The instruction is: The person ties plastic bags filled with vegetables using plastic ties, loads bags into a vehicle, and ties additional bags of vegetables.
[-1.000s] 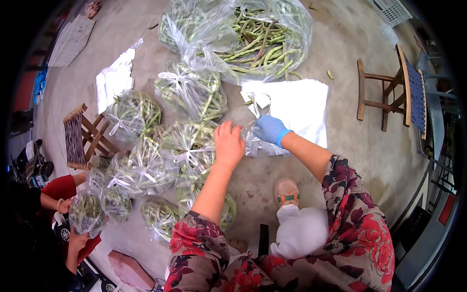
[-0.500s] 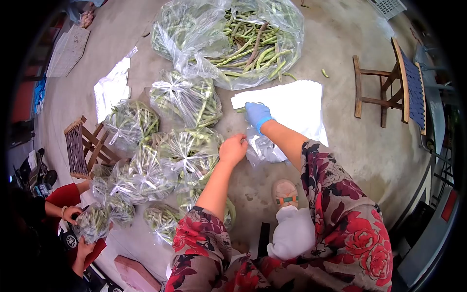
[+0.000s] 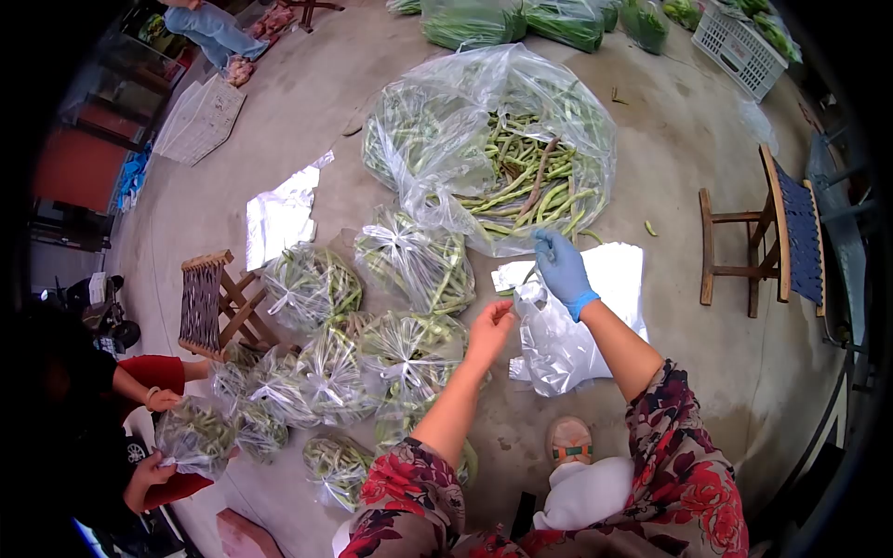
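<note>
A thin clear plastic bag [image 3: 561, 353] hangs over a stack of flat white bags [image 3: 621, 279] on the floor. My right hand [image 3: 563, 272], in a blue glove, is closed at the top of this bag, just below the large bag of beans. Bare, with its fingers pinched together, my left hand [image 3: 490, 332] is beside the bag's upper left edge; what is between its fingertips is too small to make out. The large open clear bag [image 3: 409, 158] lies beyond my hands, with long green beans [image 3: 530, 177] showing in its mouth.
Several tied bags of beans [image 3: 409, 349] stand at left. Another person's hands [image 3: 158, 470] hold a bag of beans [image 3: 195, 437] there. Folding stools [image 3: 209, 307] stand left and right. More bagged greens [image 3: 474, 23] and a white crate [image 3: 739, 46] are at the back.
The view has tilted up, bringing the greens and crate at the back into sight. Both my hands have moved slightly forward, and the clear bag's top has risen with them.
</note>
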